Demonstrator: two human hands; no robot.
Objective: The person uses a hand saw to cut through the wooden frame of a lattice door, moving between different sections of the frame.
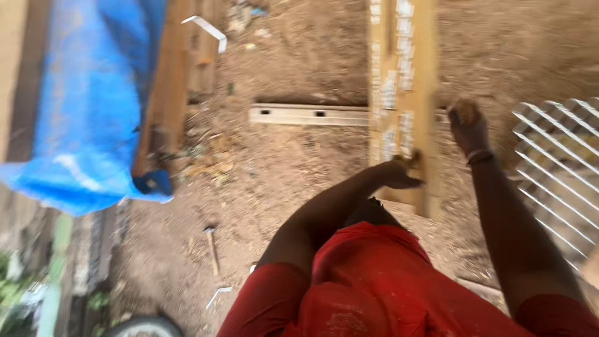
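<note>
Plank [402,93]: a long yellowish wooden board with pale patches along its face runs from twelve o'clock at the top edge of the view down to about four o'clock of centre, its near end stopping just in front of the person's red-clad body. Its long axis lies nearly straight away from the person, tilted only slightly.

The left hand [399,175] meets the board's near end from the nine o'clock side, fingers curled against the wood; motion blur hides whether they wrap an edge or merely press on it. The right hand [467,122] sits farther up, at the board's three o'clock edge, closed into a loose fist with a band at the wrist; whether it grips the plank or something small, I cannot tell. So the left hand is nearer the end of the board and the right hand is higher along its length, one on each side of the long axis.

Behind the plank, a pale metal bar [309,115] with small slots lies crosswise on the dirt ground [293,175], running nine to three o'clock and passing under the board. At nine o'clock a blue tarpaulin [93,106] drapes over stacked timber. At three o'clock a white lattice panel [558,162] rests on the ground. A hammer [212,246] lies at seven o'clock, well apart from both hands.
</note>
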